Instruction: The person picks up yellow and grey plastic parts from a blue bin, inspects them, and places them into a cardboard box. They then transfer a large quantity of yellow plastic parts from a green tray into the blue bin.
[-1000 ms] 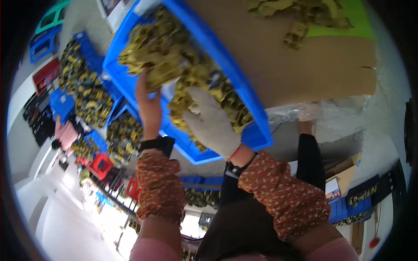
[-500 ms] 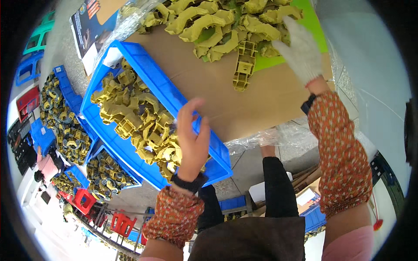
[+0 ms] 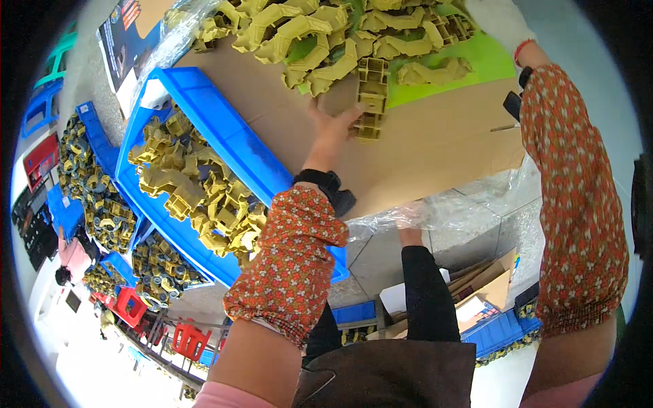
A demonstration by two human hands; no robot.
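Yellow ladder-shaped part [image 3: 371,102] lies R of the blue bin [image 3: 218,122], on the cardboard [image 3: 435,149], far end up against the heap of arched yellow parts [image 3: 316,26]. My L hand [image 3: 333,129], bare, is at its near end: thumb & fingers spread w/ a gap btwn, nothing clearly gripped; can't tell if the thumb touches it. ½ sec ago that hand was over the bin's rim, so work's now at the heap, not the bin. R hand [image 3: 503,20], gloved, has gone further up, to the far R of the bin; fingers cut off by the frame, so can't tell how open or if holding anything. Also new: a lone arched part [image 3: 435,72], a bit blurred, on the green sheet [image 3: 486,64] R of the bin, i.e. one pc now apart from the heap. Bin itself holds a jumble of yellow parts [image 3: 228,214]. Clear plastic wrap [image 3: 462,197] along the cardboard's near edge, R of bin; co-worker in pink [image 3: 73,257] well L of it.
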